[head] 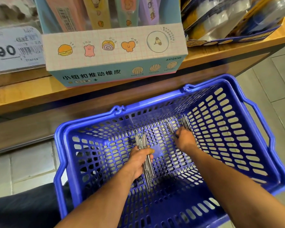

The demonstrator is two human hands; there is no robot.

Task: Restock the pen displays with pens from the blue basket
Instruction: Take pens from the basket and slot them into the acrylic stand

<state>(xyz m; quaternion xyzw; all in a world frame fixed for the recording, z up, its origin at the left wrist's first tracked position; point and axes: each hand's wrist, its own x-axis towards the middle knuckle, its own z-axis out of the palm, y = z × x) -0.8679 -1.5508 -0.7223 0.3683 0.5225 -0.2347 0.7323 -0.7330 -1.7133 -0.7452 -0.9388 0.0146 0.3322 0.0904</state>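
Pens (146, 159): a bundle, clear barrels with dark tips, gripped in left hand (141, 159) inside basket (268, 137); fingers and thumb curled round the middle of the bundle, ends sticking out far and near of the fist. More pens (185, 122) loose on basket floor at far right corner, lying roughly parallel, partly under right hand (184, 139). Right hand down on those pens, fingers curled onto them; whether actually lifted off the floor, cannot tell. Some blur there.

Basket blue, perforated plastic, open-topped, handles folded down along the rims. Both forearms reaching in from near edge. Basket floor otherwise bare grid, pale floor tiles (28, 163) visible through the slots.

Just beyond basket's far rim: wooden shelf (23, 94), edge running left to right and rising toward right. On shelf, straight ahead, a display box (115, 51), pale grid pattern with cartoon food figures, light-blue base with printed characters; pastel packs (95, 12) standing upright inside. Left of box, a price tag (15, 48), digits "90" legible, barcode beside. Right of box, a dark blue carton (234, 27) holding shiny clear-wrapped goods, contents not identifiable.

Near left corner: dark clothing (23, 209), touching basket's near left side.
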